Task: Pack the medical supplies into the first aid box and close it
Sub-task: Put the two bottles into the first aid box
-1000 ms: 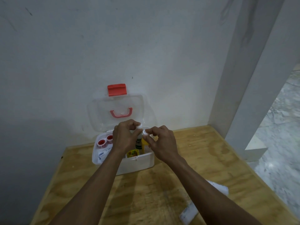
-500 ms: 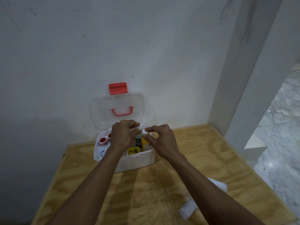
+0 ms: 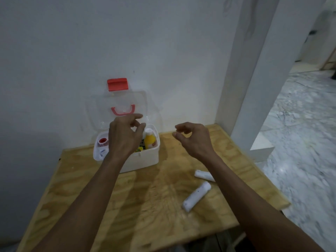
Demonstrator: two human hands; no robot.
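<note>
The table (image 3: 145, 206) is bare plywood with visible grain and a matt finish. The box (image 3: 143, 160) is smooth white plastic; its lid (image 3: 101, 110) is clear glossy plastic with a red plastic latch (image 3: 117, 84). The wall (image 3: 72, 42) is matt, painted.

Dim, soft picture; brighter floor at right, wide-angle bending at edges.

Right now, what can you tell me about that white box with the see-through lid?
The white plastic first aid box sits on the plywood table against the wall, its clear lid upright, with a red latch and red handle. A yellow bottle stands inside. The left hand hovers in front.
</note>
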